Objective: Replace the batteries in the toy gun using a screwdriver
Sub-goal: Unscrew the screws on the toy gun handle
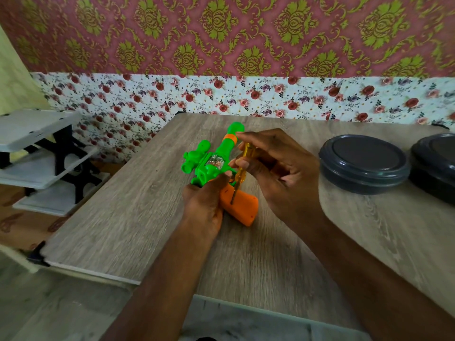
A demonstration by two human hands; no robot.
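Head view: toy gun (216, 166) barrel points away, grip nearest.

Soft even light, slight blur, edges warped.

Two bare forearms, no sleeves; left grip (204, 203) and right grip (278, 168) without rings or gloves

Toy gun (216, 166): green plastic body with an orange band near the muzzle, an orange grip, and a small clear window on its side. It is tilted, barrel pointing away, grip end low near the desk (147, 193).

Screwdriver (240, 168): translucent yellow handle, thin metal shaft. It is angled downward, tip touching the upper part of the orange grip.
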